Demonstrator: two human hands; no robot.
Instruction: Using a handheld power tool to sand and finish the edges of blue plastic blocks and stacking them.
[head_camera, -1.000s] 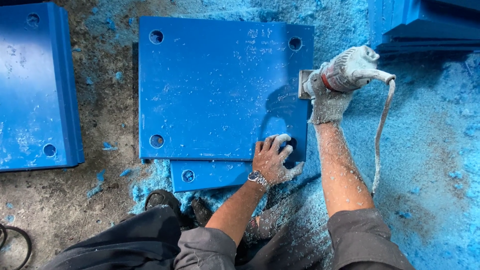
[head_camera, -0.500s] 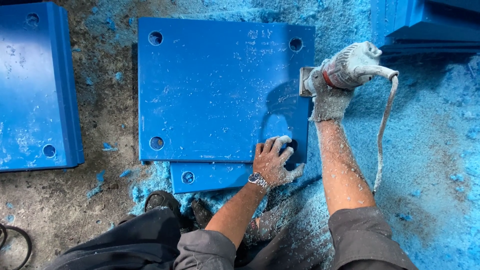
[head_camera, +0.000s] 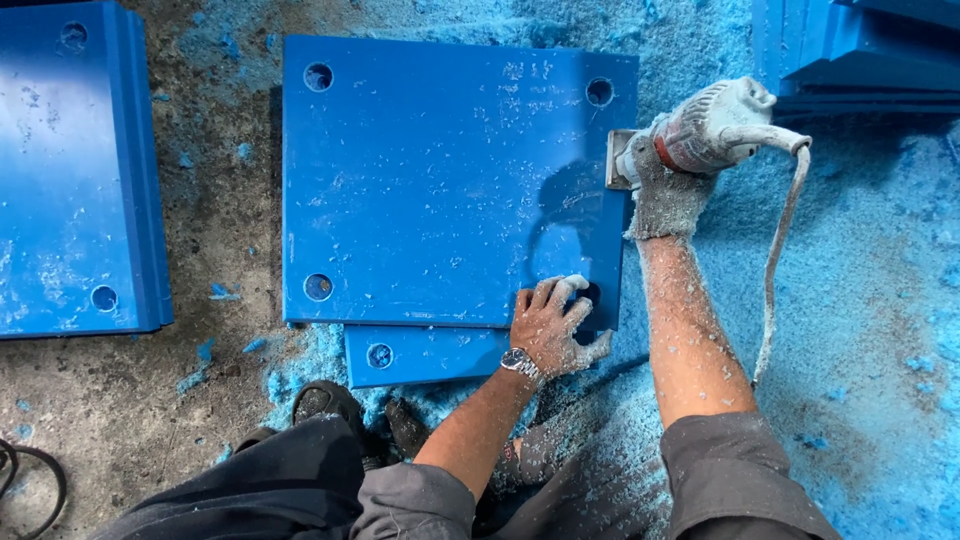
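Blue plate (head_camera: 440, 190) lies flat on the dusty floor (head_camera: 120, 420), stacked on a second plate (head_camera: 420, 355) of which we see only a strip. Our left hand (head_camera: 552, 328) rests on the top plate's near right corner, fingers spread flat, gripping nothing; it hides the fourth corner hole, so we count three holes. Our gloved right hand (head_camera: 668, 185) is wrapped around a grey power tool (head_camera: 705, 130) at the plate's right edge; its working end is hard to make out. One cord (head_camera: 775, 270) trails down. More plates (head_camera: 70, 170) lie cut off at left and top right, among blue shavings (head_camera: 870, 330).
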